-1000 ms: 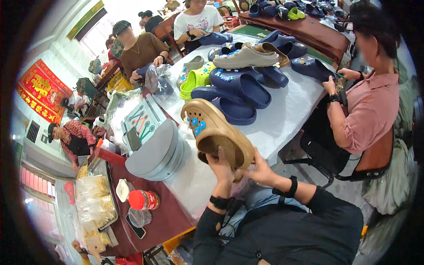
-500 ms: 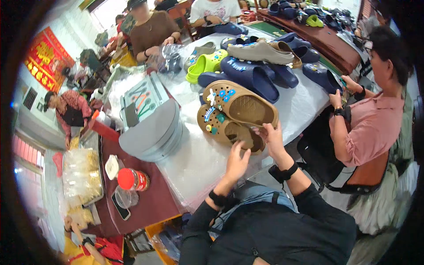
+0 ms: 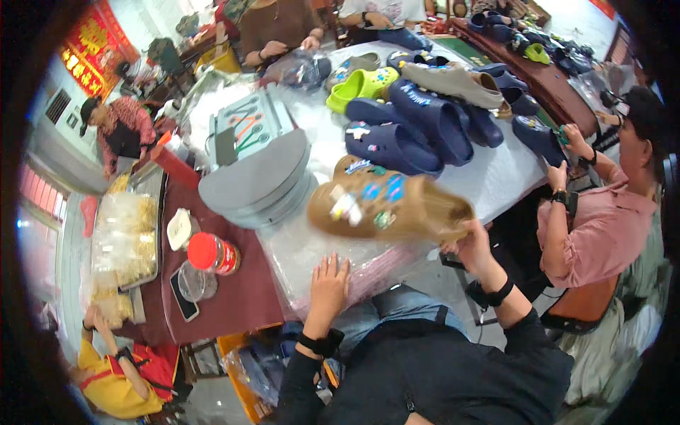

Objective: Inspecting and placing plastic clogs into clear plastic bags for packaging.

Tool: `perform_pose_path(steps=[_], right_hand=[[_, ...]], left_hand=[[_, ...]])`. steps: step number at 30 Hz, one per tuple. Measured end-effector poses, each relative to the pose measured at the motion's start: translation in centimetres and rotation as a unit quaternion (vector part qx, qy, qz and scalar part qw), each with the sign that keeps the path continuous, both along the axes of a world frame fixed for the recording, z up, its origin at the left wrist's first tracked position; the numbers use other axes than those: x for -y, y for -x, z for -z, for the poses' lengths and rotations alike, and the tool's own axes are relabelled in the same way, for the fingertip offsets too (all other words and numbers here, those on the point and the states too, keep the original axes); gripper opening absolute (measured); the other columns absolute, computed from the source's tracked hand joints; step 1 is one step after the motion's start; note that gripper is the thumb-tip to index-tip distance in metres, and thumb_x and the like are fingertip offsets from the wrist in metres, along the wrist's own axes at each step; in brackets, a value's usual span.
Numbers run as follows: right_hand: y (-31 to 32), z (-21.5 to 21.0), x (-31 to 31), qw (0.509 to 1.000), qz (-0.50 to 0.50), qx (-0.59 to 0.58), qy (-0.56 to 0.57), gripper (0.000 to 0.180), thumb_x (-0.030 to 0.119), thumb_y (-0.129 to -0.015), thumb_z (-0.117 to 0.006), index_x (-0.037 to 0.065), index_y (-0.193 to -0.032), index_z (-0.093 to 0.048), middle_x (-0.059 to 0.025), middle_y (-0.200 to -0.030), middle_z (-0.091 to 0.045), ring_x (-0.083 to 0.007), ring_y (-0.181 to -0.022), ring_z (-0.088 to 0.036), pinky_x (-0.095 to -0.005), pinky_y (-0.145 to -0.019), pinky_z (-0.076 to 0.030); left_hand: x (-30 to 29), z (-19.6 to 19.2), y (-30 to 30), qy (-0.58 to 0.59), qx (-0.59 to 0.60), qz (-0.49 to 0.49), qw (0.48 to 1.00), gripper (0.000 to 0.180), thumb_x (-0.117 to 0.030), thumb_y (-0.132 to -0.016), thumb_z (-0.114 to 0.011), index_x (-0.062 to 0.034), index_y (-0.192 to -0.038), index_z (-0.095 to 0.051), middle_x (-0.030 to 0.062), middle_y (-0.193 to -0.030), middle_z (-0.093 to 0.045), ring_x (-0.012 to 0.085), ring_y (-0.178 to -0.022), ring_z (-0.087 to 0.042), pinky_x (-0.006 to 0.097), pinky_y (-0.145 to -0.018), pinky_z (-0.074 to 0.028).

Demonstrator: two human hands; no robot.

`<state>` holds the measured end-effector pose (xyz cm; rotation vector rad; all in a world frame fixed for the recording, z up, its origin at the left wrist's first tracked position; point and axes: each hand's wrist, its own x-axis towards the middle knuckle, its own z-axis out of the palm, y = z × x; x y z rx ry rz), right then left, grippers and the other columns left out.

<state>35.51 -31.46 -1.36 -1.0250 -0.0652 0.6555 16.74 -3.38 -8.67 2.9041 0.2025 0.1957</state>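
My right hand [image 3: 473, 246] grips a pair of brown clogs [image 3: 354, 207] by the heel end, above the near part of the table. The clogs are tilted sideways and slightly blurred, with blue, white and green charms on the front one; the other is mostly hidden behind it. Fingers spread and empty, my left hand [image 3: 329, 282] rests on or just over the clear plastic bags [image 3: 287, 265] at the table's near edge. Just beyond the brown pair lies a dark blue clog [image 3: 389, 150] with charms.
More navy, lime-green [image 3: 361, 88] and grey clogs [image 3: 453, 83] are heaped farther back. On the left are a stack of grey curved sheets [image 3: 255, 177], a red-lidded jar [image 3: 212, 253] and a phone [image 3: 184, 296]. A co-worker in pink [image 3: 598, 227] handles a navy clog at right.
My left hand has come off the brown clogs and moved left to the plastic bags. My right hand has swung the pair onto its side. The view has shifted, and the dark blue clog behind is uncovered.
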Motion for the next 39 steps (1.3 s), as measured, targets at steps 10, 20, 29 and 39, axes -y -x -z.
perform_pose_path(steps=[10, 20, 29, 39], right_hand=[[7.6, 0.9, -5.7, 0.963, -0.133, -0.231, -0.032, 0.052, 0.025, -0.089, -0.053, 0.015, -0.129, -0.022, -0.0122, -0.132, -0.033, -0.0315, -0.118, -0.046, -0.0521, -0.086, -0.053], [7.4, 3.5, -5.4, 0.936, -0.056, 0.158, 0.310, 0.076, 0.036, -0.077, -0.075, 0.001, -0.129, -0.032, -0.0205, -0.120, -0.049, -0.0302, -0.114, -0.050, -0.0401, -0.094, -0.043], [4.1, 5.5, -10.0, 0.786, -0.100, 0.410, 0.452, 0.063, 0.025, -0.081, -0.062, 0.001, -0.129, -0.028, -0.0265, -0.094, -0.060, -0.0440, -0.089, -0.058, -0.0518, -0.075, -0.046], [2.7, 2.4, -8.1, 0.880, -0.250, 0.223, 0.337, 0.042, 0.019, -0.076, -0.056, 0.001, -0.113, -0.059, -0.0182, -0.095, -0.066, -0.0279, -0.092, -0.063, -0.0380, -0.083, -0.048]], left_hand=[[0.2, -0.3, -0.6, 0.236, 0.061, 0.072, 0.967, 0.054, -0.024, -0.079, -0.065, -0.0059, -0.128, -0.051, 0.0174, -0.126, -0.054, 0.0355, -0.118, -0.049, 0.048, -0.102, -0.033], [-1.6, 0.3, -0.6, 0.072, 0.049, 0.024, 0.996, 0.056, -0.003, -0.072, -0.055, 0.0031, -0.127, -0.048, 0.0176, -0.132, -0.050, 0.0345, -0.123, -0.044, 0.044, -0.101, -0.034], [-2.7, -0.5, -0.3, 0.103, 0.067, 0.028, 0.992, 0.052, 0.001, -0.069, -0.057, 0.0015, -0.122, -0.053, 0.0181, -0.125, -0.053, 0.0359, -0.119, -0.046, 0.044, -0.099, -0.034], [-5.6, 0.8, 2.3, -0.055, 0.066, -0.081, 0.993, 0.033, -0.015, -0.079, -0.061, -0.0147, -0.112, -0.064, 0.0134, -0.128, -0.052, 0.0321, -0.120, -0.046, 0.043, -0.097, -0.037]])
